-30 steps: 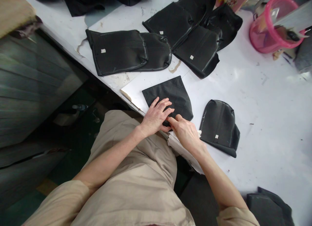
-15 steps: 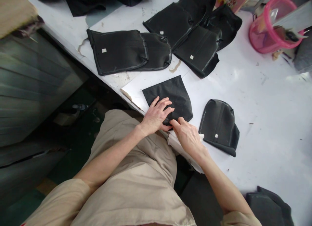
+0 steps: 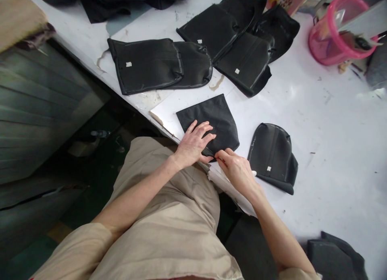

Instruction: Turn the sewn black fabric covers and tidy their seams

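Note:
A black fabric piece [image 3: 216,115] lies flat at the front edge of the white table. Spread over its lower left part, my left hand [image 3: 195,143] presses it down with the fingers apart. My right hand [image 3: 237,167] has its fingertips pinched on the bottom edge of the same piece, close to my left thumb. A white object, mostly hidden, shows beside my right hand. Just to the right lies a rounded black piece [image 3: 270,151] with a small white tag.
Several black pieces [image 3: 145,66] with white tags lie farther back on the table [image 3: 329,139]. A pink basket [image 3: 322,42] with tools stands at the back right. More black fabric [image 3: 332,258] is at the lower right, and dark cloth [image 3: 105,4] at the back left.
My right hand has shifted slightly to the right along the bottom edge of the black piece. My left hand has stayed in place.

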